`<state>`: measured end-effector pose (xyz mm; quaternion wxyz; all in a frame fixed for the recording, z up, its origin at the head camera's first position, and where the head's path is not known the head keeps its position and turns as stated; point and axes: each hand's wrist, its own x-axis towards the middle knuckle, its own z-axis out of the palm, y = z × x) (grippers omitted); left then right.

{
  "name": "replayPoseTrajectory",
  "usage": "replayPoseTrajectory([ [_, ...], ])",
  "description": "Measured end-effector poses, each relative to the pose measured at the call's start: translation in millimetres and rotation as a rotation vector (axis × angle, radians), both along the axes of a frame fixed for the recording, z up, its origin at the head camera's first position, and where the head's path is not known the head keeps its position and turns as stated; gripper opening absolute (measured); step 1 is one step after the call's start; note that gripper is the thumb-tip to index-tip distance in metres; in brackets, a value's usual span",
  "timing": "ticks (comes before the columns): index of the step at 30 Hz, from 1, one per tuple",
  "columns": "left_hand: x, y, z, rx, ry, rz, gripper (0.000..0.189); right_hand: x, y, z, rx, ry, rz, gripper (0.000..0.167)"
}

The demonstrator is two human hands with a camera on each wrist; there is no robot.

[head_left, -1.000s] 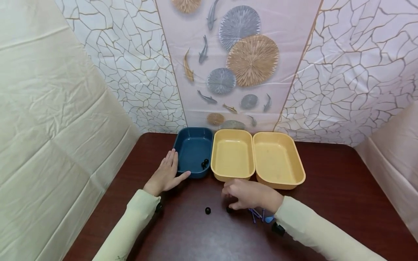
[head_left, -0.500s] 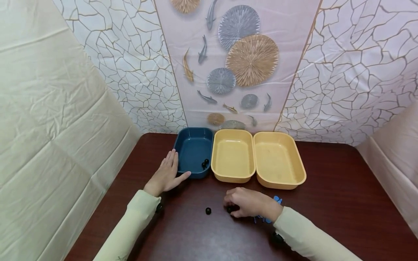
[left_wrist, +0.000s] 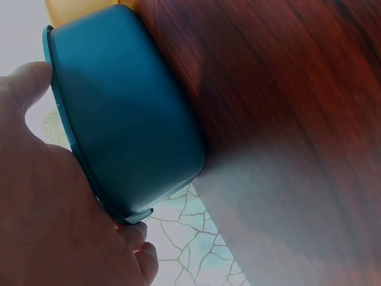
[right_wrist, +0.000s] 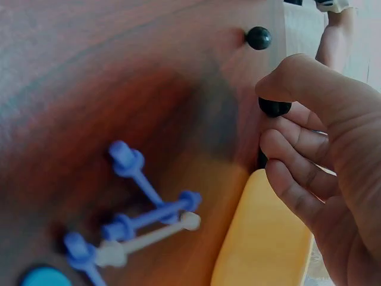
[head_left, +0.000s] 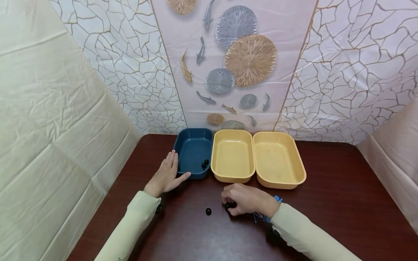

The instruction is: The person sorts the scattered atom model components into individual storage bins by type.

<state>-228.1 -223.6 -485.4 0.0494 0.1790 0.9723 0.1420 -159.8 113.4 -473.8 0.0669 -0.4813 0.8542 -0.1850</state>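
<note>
Nearest the body, a loose black ball (head_left: pixel 208 211) sits on the brown table (head_left: pixel 209 239), and thin sticks (right_wrist: pixel 156 214) lie in a small heap by the right sleeve (head_left: pixel 303 228). That sleeve is best lifted a bit so it does not brush them.

Just past these, the right hand (head_left: pixel 243 199) pinches another one, the held ball (right_wrist: pixel 274 109), between thumb and fingers. I cannot tell if it is off the table or touching it. It is round and may be slippery, so a soft squeeze on both sides of its fattest part looks best. Too hard, and it could pop out and roll away.

Further off, the left hand (head_left: pixel 166 176) rests on the blue tray (head_left: pixel 192 145), fingers straight, thumb out along the near rim. That light touch should help stop sliding. Small black balls (head_left: pixel 204 165) sit in its near right corner.

Beside it are the middle yellow tray (head_left: pixel 233 156) and right yellow tray (head_left: pixel 277 159); bumping their rims could shake the pinch loose. Farthest is the wall cloth (head_left: pixel 228 101) with fish on it.
</note>
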Motion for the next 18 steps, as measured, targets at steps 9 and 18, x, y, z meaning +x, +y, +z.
replayPoseTrajectory([
  [9, 4.3, 1.3, 5.9, 0.000, -0.010, -0.002, 0.106, -6.0, 0, 19.3, 0.028, -0.021, -0.006, 0.015],
  [18, 3.8, 2.4, 8.5, -0.011, -0.012, 0.001, 0.104, -19.3, -4, 45.3, 0.026, 0.057, 0.001, 0.014],
])
